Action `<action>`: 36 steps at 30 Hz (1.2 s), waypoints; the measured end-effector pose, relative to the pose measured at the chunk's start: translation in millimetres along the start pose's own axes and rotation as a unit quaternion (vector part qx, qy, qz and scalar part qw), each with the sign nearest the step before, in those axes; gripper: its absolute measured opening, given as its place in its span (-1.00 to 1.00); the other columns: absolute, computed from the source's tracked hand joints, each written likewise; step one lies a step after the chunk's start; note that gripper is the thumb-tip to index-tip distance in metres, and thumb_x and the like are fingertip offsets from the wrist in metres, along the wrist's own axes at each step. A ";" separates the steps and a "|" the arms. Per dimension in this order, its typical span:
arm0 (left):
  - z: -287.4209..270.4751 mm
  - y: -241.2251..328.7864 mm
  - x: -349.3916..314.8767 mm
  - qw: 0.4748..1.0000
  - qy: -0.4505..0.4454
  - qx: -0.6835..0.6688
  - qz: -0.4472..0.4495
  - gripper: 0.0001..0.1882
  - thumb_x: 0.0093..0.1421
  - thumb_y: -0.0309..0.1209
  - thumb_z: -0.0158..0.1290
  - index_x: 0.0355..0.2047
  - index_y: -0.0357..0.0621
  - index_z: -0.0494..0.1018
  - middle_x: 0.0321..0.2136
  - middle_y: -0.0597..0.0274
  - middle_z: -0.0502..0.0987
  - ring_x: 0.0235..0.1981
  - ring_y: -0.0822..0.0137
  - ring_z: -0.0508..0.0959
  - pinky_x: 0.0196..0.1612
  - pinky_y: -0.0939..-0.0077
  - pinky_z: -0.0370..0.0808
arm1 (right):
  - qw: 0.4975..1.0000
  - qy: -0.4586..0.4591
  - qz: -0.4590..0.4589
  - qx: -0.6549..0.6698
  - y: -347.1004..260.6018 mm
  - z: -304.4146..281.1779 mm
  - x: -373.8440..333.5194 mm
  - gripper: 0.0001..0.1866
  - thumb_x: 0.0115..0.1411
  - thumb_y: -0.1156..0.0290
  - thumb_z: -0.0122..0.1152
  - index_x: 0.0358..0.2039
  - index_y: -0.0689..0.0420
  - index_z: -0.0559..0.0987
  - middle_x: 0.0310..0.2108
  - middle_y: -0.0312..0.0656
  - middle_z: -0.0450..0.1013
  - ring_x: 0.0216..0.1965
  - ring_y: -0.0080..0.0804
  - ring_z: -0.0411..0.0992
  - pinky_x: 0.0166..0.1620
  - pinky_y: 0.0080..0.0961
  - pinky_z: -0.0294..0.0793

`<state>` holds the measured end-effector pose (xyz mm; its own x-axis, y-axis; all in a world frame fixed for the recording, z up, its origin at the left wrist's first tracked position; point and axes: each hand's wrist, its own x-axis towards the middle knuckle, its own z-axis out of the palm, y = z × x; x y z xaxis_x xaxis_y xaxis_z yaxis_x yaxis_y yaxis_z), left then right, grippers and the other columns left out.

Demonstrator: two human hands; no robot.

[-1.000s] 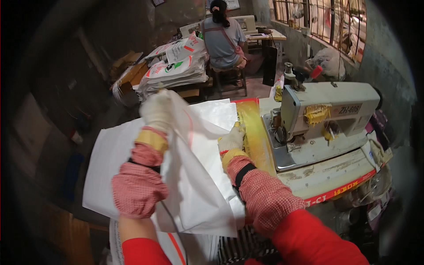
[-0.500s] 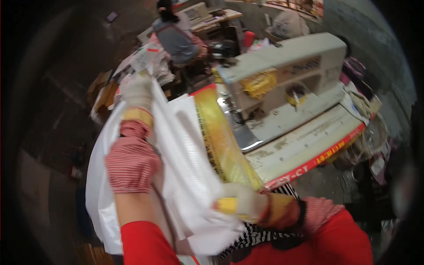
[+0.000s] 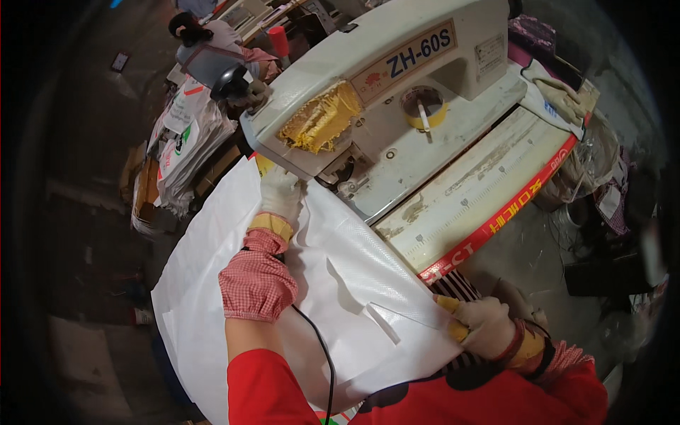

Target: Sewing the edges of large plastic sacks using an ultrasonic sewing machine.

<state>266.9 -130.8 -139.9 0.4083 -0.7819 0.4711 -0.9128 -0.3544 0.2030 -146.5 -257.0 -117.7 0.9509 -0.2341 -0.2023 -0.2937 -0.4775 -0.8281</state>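
Observation:
A large sheet of white woven sack (image 3: 368, 297) lies across my lap and the near end of a grey industrial sewing machine (image 3: 397, 92). My left hand (image 3: 282, 195), in a pale glove with a yellow cuff, is closed on the sack's far edge, close beside the needle area; its fingertips are partly hidden. At the near right, my right hand (image 3: 485, 326), gloved with yellow fingertips, pinches the sack's right corner. Between the hands the material is pulled fairly taut, with a few folds. A sliver of yellow sheet shows behind my left hand.
The machine's worn pale bed (image 3: 460, 205) has a red printed strip (image 3: 499, 225) along its front edge. A roll of tape (image 3: 423, 110) rests on it. Stacked printed sacks (image 3: 185, 138) stand at the far left, near a seated person (image 3: 212, 53). A black cord (image 3: 324, 350) crosses the sack.
Both hands have moved right with the sack, my left hand up against the machine's needle end. The sack now covers most of the yellow sheet. My view has shifted closer to the machine.

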 end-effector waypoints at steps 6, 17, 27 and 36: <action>-32.5 51.4 -15.1 0.985 -0.119 0.119 0.032 -0.93 -0.15 -0.50 0.02 -0.56 -0.10 0.43 -0.53 0.13 0.43 -0.47 0.11 0.46 -0.42 0.33 0.41 | 0.982 -0.101 0.049 -0.151 6.5 5.8 4.4 -0.63 0.09 0.09 -0.05 -0.23 0.08 0.48 -0.61 -0.04 0.41 -0.63 -0.21 0.38 -0.49 -0.38 0.40; -45.6 -6.3 23.3 0.926 -0.158 0.342 0.026 -0.89 -0.06 -0.40 -0.02 -0.51 -0.10 0.46 -0.46 0.08 0.46 -0.35 0.07 0.46 -0.31 0.36 0.40 | 0.946 0.086 -0.162 -0.267 -34.4 47.9 97.7 -0.80 0.00 0.38 -0.07 -0.41 0.14 0.49 -0.74 -0.16 0.38 -0.67 -0.19 0.41 -0.64 -0.31 0.37; -75.6 85.7 -8.5 0.914 -0.350 -0.204 0.002 -0.74 0.05 -0.24 0.05 -0.37 -0.18 0.49 -0.51 0.13 0.50 -0.49 0.29 0.48 -0.36 0.52 0.40 | 0.954 -0.053 -0.118 -0.271 -75.4 6.2 183.9 -0.76 -0.09 0.42 0.00 -0.37 0.22 0.47 -0.48 0.03 0.45 -0.40 -0.08 0.45 -0.39 -0.22 0.42; -140.8 187.5 -25.1 0.602 -0.798 -0.004 -0.015 -0.67 0.05 -0.18 0.05 -0.38 -0.25 0.45 -0.51 0.15 0.49 -0.48 0.28 0.46 -0.35 0.48 0.39 | 0.931 -0.016 -0.185 -0.315 -61.2 18.8 173.9 -0.73 -0.07 0.40 -0.01 -0.32 0.17 0.50 -0.42 0.05 0.46 -0.38 -0.04 0.46 -0.35 -0.21 0.43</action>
<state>84.3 -105.4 7.2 -0.0943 -0.2738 -0.9572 -0.9024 -0.3826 0.1983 38.6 -252.6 -112.1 0.9978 0.0648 0.0118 0.0645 -0.9248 -0.3750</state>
